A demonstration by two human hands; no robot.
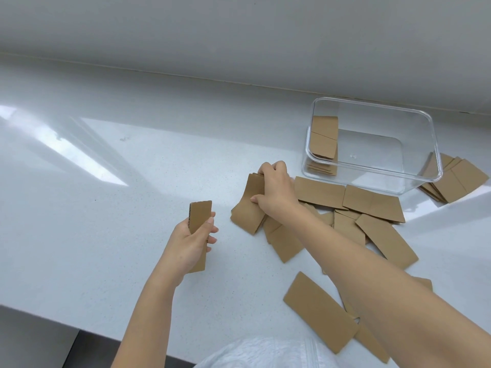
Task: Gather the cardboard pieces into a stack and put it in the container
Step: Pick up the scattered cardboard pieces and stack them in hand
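Brown corrugated cardboard pieces (382, 236), all cut as rectangles, lie scattered and overlapping on the right half of a glossy white table (106, 208). The left hand (190, 241) is closed around a small stack of pieces (199, 220), thumb on the near face and fingers wrapped behind, holding it upright just above the table and well apart from the loose pile. The right hand (275, 189) reaches across to the left edge of the pile and grips a second bundle (249, 211), fingertips over its far end and thumb pressed on its upper face; the bundle's lower end rests on the table. A clear plastic container (422, 179) stands open behind the pile, near the wall. Several pieces (324, 136) already stand stacked against its left inner wall. More pieces (462, 181) lie fanned out on the table to the container's right, partly seen through its wall.
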